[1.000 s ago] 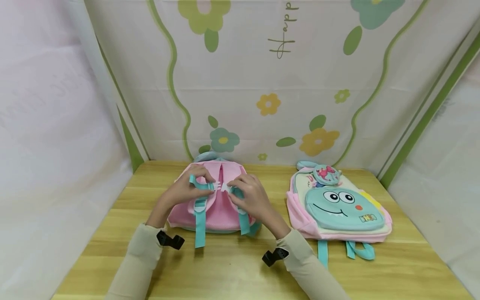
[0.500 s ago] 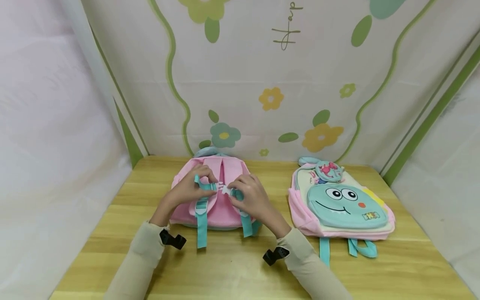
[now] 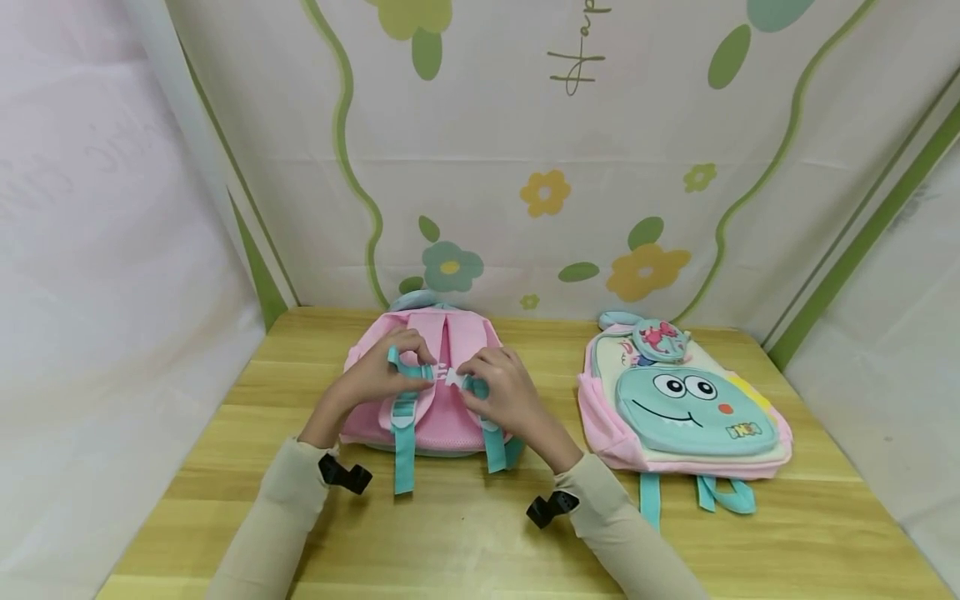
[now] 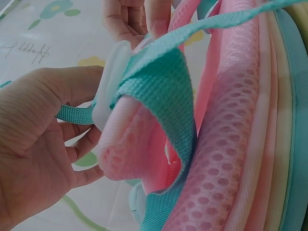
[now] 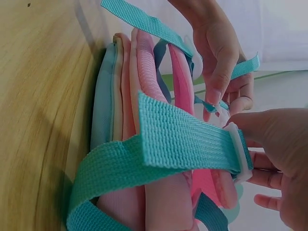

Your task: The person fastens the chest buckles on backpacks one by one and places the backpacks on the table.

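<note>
A pink backpack (image 3: 467,333) lies with its strap side up at the back left of the table. Above it my left hand (image 3: 381,367) pinches the pronged half of a white plastic buckle (image 3: 441,372), on a teal webbing strap (image 4: 77,114). Facing it, my right hand (image 3: 498,387) pinches the other white buckle half (image 3: 453,378) between thumb and fingers. The two halves point at each other with a small gap between them. Teal shoulder straps (image 3: 404,458) hang over the backpack's near edge. In both wrist views the buckle is largely hidden by fingers and webbing.
To the right lies a second backpack (image 3: 697,412), front up, with a smiling teal pocket and a round pouch (image 3: 660,340). Its teal straps (image 3: 649,500) trail toward me. A flowered cloth (image 3: 480,208) stands behind the wooden table (image 3: 450,550).
The head view has tilted slightly, so the scene sits a little higher. Both hands keep their pinch on the buckle halves, which stay close together and apart.
</note>
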